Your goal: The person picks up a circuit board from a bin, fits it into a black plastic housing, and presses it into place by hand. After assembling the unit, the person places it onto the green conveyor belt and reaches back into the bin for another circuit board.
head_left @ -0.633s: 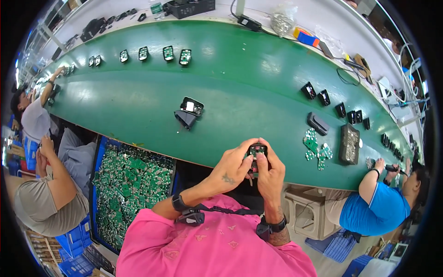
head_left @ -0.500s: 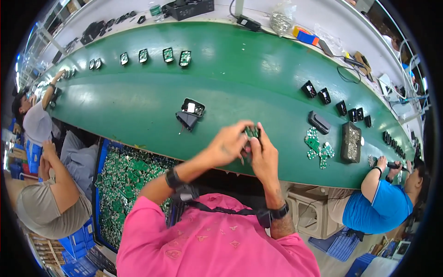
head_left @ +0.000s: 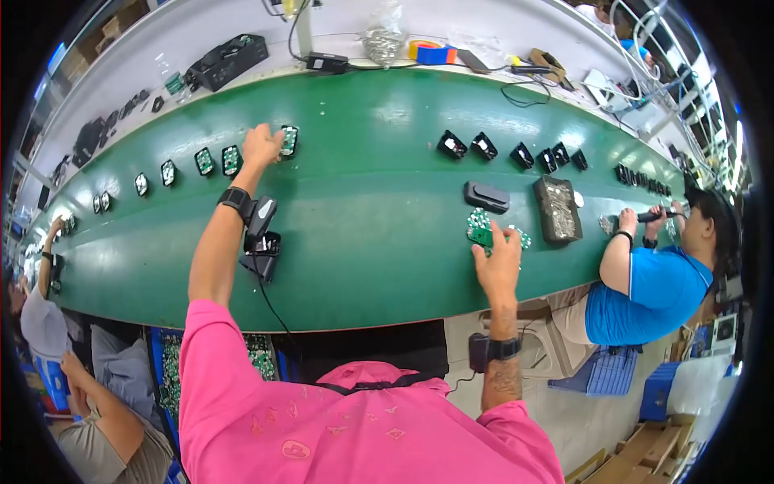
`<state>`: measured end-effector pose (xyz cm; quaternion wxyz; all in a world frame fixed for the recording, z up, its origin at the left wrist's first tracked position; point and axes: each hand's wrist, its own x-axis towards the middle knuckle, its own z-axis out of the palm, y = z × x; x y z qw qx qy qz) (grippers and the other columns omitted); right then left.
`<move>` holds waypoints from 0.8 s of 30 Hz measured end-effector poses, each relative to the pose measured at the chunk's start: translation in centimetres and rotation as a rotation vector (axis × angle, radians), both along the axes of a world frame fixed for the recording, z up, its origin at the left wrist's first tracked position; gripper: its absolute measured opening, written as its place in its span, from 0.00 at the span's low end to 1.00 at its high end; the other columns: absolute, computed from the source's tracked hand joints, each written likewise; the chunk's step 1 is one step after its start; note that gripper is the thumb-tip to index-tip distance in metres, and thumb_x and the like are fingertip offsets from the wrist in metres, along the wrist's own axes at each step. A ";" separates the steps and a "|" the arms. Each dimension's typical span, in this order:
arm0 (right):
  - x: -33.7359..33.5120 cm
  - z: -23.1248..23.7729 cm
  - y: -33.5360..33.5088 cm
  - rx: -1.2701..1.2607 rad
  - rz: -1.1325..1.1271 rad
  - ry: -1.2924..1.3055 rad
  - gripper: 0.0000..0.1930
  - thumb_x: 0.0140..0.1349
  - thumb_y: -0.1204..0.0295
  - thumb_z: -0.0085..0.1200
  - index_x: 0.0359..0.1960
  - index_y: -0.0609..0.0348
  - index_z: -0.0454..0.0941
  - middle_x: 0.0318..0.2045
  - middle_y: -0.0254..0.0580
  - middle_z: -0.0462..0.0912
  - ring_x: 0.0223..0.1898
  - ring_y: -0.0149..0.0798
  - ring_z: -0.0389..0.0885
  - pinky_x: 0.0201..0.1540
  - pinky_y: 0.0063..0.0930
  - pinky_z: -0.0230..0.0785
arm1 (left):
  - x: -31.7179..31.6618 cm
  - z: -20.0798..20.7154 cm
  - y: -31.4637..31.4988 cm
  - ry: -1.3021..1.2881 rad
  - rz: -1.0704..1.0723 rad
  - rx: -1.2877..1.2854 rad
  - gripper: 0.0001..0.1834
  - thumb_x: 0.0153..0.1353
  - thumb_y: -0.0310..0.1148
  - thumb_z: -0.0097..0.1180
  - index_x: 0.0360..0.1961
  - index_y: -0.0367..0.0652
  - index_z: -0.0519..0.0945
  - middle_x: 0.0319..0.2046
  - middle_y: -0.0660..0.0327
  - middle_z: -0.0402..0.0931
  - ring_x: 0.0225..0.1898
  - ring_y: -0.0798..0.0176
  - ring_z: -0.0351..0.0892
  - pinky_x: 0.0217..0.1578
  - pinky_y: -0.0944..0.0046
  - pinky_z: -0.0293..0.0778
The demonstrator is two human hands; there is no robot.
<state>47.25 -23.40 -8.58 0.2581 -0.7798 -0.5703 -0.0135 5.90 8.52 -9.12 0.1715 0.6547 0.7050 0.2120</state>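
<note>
My left hand (head_left: pixel 264 147) reaches to the far left part of the bench. Its fingers are closed at the left edge of a small black housing (head_left: pixel 289 142) with a green circuit board inside, at the right end of a row. My right hand (head_left: pixel 499 262) is at a small pile of green circuit boards (head_left: pixel 479 235), thumb and fingers apart over them; part of the pile is hidden. Beyond the pile lies a dark, closed oblong case (head_left: pixel 487 197). Below my left forearm sit an open black housing (head_left: pixel 268 244) and a dark shell piece beside it.
More board-filled housings (head_left: pixel 204 161) stretch leftward. Black housings (head_left: pixel 484 146) stand at the back right, near a box of small metal parts (head_left: pixel 558 211). A co-worker in blue (head_left: pixel 657 286) works at right; others sit left. A bin of boards (head_left: pixel 171 367) stands below the bench edge.
My hands have parted from the small piece they held together. The left went far left to the row's end, where a housing now stands; the right moved to the board pile. The view shifted right.
</note>
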 end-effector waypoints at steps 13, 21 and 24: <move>0.2 -0.6 0.5 0.014 0.046 0.130 0.13 0.75 0.66 0.45 0.40 0.65 0.73 0.27 0.44 0.76 0.25 0.42 0.79 0.30 0.34 0.71 | -6.5 4.0 -20.0 -0.023 -0.513 -0.280 0.36 0.49 0.46 0.71 0.57 0.38 0.76 0.48 0.42 0.76 0.53 0.43 0.75 0.54 0.51 0.71; -11.5 1.8 0.1 0.070 0.504 1.048 0.16 0.77 0.64 0.41 0.38 0.65 0.75 0.38 0.43 0.81 0.33 0.30 0.82 0.29 0.21 0.75 | -1.8 5.4 -20.9 -0.151 -0.461 -0.021 0.23 0.53 0.36 0.68 0.51 0.45 0.81 0.43 0.52 0.73 0.39 0.55 0.74 0.42 0.58 0.74; -12.8 2.5 0.9 0.026 0.956 0.877 0.15 0.75 0.69 0.43 0.35 0.68 0.78 0.52 0.44 0.78 0.41 0.28 0.79 0.38 0.24 0.74 | 2.7 8.2 -25.3 -0.309 -0.669 -0.078 0.22 0.52 0.31 0.65 0.51 0.44 0.80 0.46 0.54 0.72 0.38 0.60 0.74 0.41 0.61 0.74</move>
